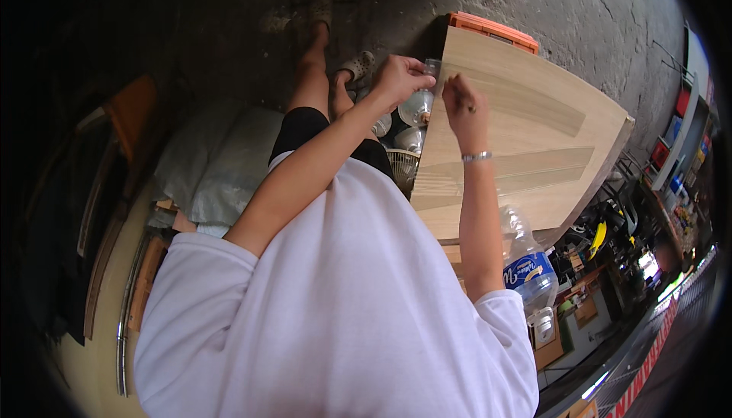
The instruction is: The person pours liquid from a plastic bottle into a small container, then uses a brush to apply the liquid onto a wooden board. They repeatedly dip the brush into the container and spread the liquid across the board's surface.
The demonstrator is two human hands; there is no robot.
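Observation:
My left hand [400,82] pinches a small clear plastic piece [432,68] at the near left edge of a pale wooden board [518,120]. The piece looks thin and see-through, and its far end is hard to make out against the wood. Close by on the right, my right hand [466,105] hovers over the board with its fingers curled together. It is slightly blurred, and whatever it may hold is hidden. Long, darker tapered strips [541,170] show on the board's surface. Below the left hand stand clear rounded containers [416,107], partly covered by the board's edge.
An orange crate [496,30] shows at the board's far end. A large clear bottle with a blue label [530,265] stands by my right forearm. Grey plastic-wrapped bundles [221,162] lie to my left. Cluttered shelves [675,143] line the right side.

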